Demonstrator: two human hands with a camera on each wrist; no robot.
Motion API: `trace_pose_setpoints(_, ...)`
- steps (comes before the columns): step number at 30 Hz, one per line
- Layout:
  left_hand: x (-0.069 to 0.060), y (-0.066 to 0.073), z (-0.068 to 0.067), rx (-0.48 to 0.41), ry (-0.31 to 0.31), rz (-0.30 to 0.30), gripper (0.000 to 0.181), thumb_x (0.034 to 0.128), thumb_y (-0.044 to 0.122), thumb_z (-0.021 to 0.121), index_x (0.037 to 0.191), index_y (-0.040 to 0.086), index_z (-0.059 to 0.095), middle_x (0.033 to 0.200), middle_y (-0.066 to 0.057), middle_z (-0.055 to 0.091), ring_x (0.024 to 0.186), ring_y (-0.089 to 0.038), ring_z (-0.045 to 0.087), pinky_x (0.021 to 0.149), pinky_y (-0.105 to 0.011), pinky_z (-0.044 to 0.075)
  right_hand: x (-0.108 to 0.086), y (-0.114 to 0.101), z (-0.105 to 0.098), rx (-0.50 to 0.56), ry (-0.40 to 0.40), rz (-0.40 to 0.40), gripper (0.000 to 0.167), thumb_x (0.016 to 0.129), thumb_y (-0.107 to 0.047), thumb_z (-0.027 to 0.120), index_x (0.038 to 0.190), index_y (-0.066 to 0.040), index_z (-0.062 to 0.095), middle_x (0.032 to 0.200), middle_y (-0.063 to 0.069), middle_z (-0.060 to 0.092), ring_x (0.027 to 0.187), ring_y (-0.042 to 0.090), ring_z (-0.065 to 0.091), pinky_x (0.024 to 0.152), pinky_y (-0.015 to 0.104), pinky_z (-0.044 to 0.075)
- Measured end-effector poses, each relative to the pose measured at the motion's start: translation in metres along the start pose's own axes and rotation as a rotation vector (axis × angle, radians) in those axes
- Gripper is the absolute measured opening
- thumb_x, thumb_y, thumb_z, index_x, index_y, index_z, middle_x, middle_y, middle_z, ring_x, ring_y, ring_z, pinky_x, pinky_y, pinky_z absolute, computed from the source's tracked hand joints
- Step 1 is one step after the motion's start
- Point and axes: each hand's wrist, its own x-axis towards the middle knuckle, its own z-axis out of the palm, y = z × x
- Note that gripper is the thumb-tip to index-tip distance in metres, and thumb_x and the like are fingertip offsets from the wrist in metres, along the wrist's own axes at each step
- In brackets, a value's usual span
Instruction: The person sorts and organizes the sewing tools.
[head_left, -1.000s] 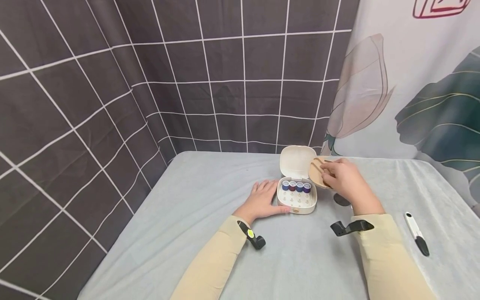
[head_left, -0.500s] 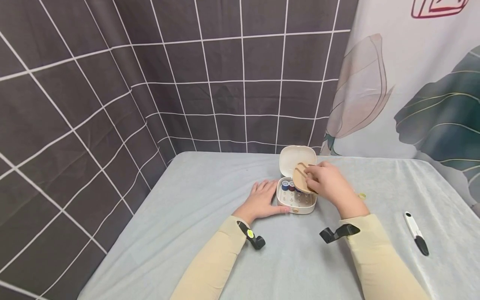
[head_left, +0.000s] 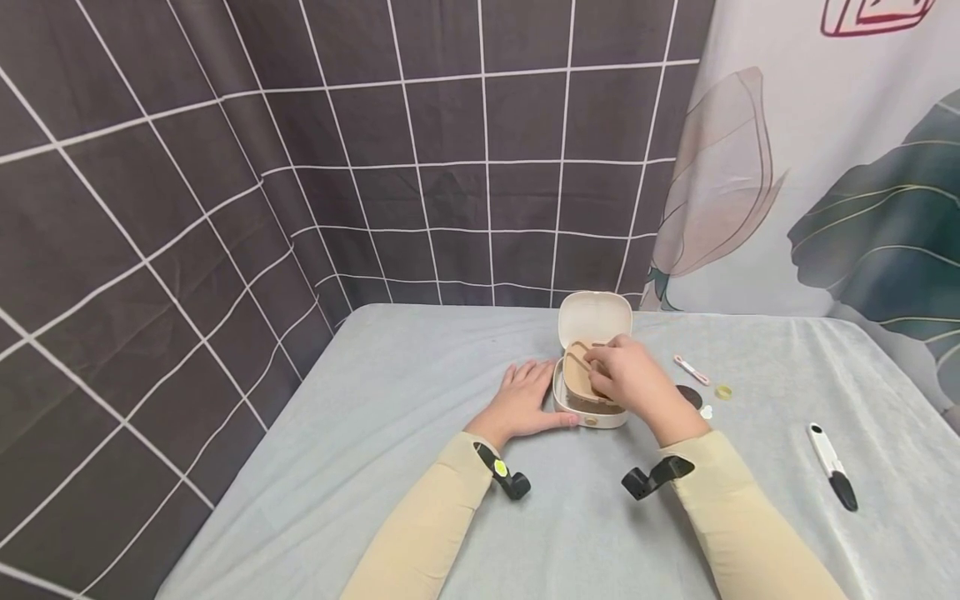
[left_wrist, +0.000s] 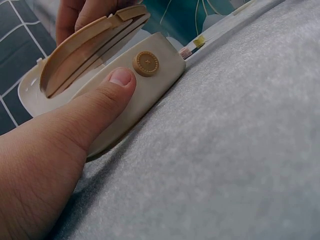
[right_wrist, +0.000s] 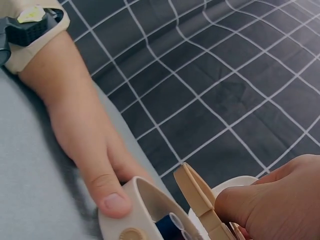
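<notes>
A small cream sewing box (head_left: pixel 613 421) sits on the table, its lid (head_left: pixel 596 315) raised at the back. My left hand (head_left: pixel 525 402) rests against the box's left side, fingers straight. Its thumb (left_wrist: pixel 112 95) presses the front wall beside a tan button-shaped catch (left_wrist: pixel 146 63). My right hand (head_left: pixel 633 379) pinches a tan insert tray (head_left: pixel 576 375) by its raised inner part. The tray is tilted over the box opening, its left side higher in the right wrist view. Blue thread spools (right_wrist: pixel 169 226) stand inside the box, mostly hidden under the tray.
Right of the box lie a pinkish-white strip (head_left: pixel 691 370), a yellow ring (head_left: pixel 722 392), a dark disc (head_left: pixel 690 398) and a small white piece (head_left: pixel 707 412). Farther right is a white-and-black handled tool (head_left: pixel 832 467). Grid cloth (head_left: pixel 450 192) hangs behind the table.
The right hand has carried the tan tray leftward from beside the box to over its opening, covering the spools. Small items on the right are uncovered. The left hand stays in place.
</notes>
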Motion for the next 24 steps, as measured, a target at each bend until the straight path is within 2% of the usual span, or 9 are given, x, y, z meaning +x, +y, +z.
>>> trace_pose_setpoints(6,0.0,0.001,0.0,0.006,-0.011,-0.01,0.108,0.0842,0.081,0.054,0.163,0.015,0.02,0.165,-0.002,0.031,0.153,-0.025,0.02,0.124,-0.053,0.011,0.0,0.0,0.01,-0.01,0.011,-0.045,0.02,0.084,-0.004,0.068,0.103,0.0,0.074,0.083,0.01,0.063,0.079,0.025,0.055,0.065,0.04,0.05)
trace_pose_setpoints(17,0.0,0.001,0.0,0.019,-0.014,-0.016,0.107,0.0845,0.081,0.053,0.163,0.017,0.02,0.164,-0.001,0.031,0.153,-0.026,0.02,0.124,-0.053,0.011,-0.001,-0.004,0.018,-0.007,-0.034,-0.023,0.018,0.084,-0.005,0.069,0.101,-0.001,0.075,0.078,0.005,0.058,0.073,0.02,0.051,0.061,0.035,0.048)
trace_pose_setpoints(24,-0.001,0.002,0.0,0.01,-0.012,-0.024,0.107,0.0834,0.082,0.054,0.163,0.019,0.02,0.165,0.001,0.029,0.153,-0.026,0.02,0.124,-0.052,0.01,-0.001,-0.007,0.019,-0.007,-0.072,-0.008,0.018,0.085,-0.006,0.069,0.102,-0.001,0.075,0.081,0.007,0.061,0.075,0.021,0.052,0.063,0.036,0.049)
